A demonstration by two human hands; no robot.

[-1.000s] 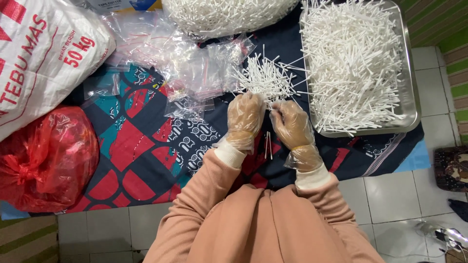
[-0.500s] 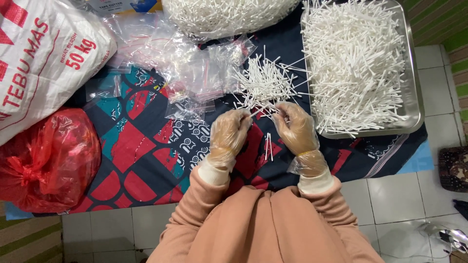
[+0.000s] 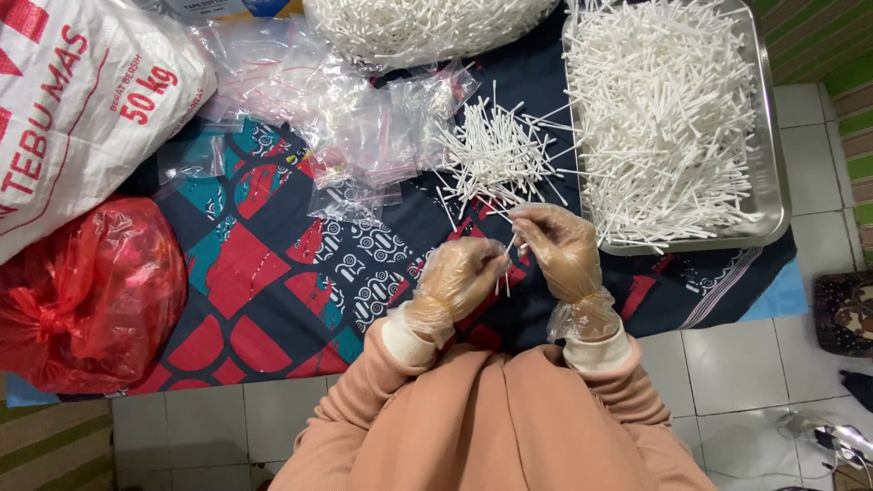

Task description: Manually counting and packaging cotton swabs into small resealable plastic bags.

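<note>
Your left hand and right hand, both gloved, pinch one thin white stick between them, at six o'clock from the loose pile. Slick gloves could let it slip onto the patterned cloth, beside the tray at three o'clock.

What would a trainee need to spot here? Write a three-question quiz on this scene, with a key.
1. True or false: both hands wear clear plastic gloves.
2. What fills the metal tray? A) red bags B) white sticks C) coins
3. What lies on the patterned cloth just left of the loose stick pile?

Key:
1. True: the left hand and right hand are gloved, pinching a white stick between them.
2. B, white sticks.
3. Small clear zip bags.
</note>
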